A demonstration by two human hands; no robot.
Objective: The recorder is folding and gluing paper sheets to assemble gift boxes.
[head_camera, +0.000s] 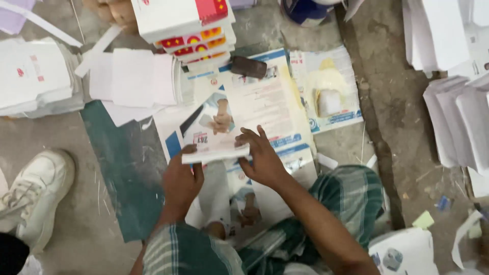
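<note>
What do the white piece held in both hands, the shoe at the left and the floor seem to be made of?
White piece: thin card or paper, matt, flat and folded, pinched by left hand and right hand. Shoe: likely white leather or synthetic, slight sheen, laced. Floor: probably bare concrete, grey, rough, dusty.

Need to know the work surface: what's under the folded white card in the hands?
Under the card, held by the left hand and right hand, lie printed posters. Their part beneath the card is hidden.
</note>
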